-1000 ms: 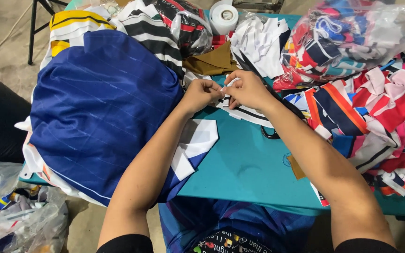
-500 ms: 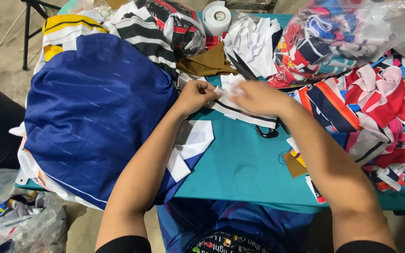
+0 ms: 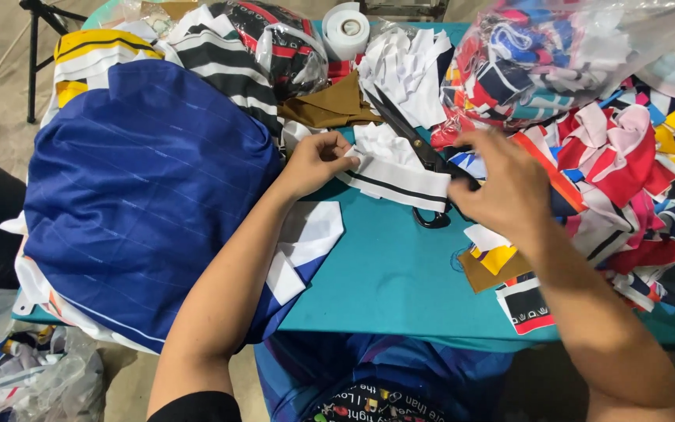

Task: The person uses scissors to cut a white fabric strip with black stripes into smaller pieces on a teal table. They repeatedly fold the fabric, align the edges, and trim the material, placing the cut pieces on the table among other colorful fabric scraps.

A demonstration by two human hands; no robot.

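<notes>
Pinching white strip (image 3: 400, 176) at its left end, left hand (image 3: 314, 160) closed on it; strip flat on teal table (image 3: 384, 273). Right hand (image 3: 501, 184) half-open at strip's right end over scissors (image 3: 419, 152), hold unclear. Fabric light, limp, slippery: grip ends. Earlier hands together; right now moved right, strip stretched out.

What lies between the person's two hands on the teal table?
In the head view, a white fabric strip with a black stripe spans from the left hand to the right hand, over black scissors.
</notes>
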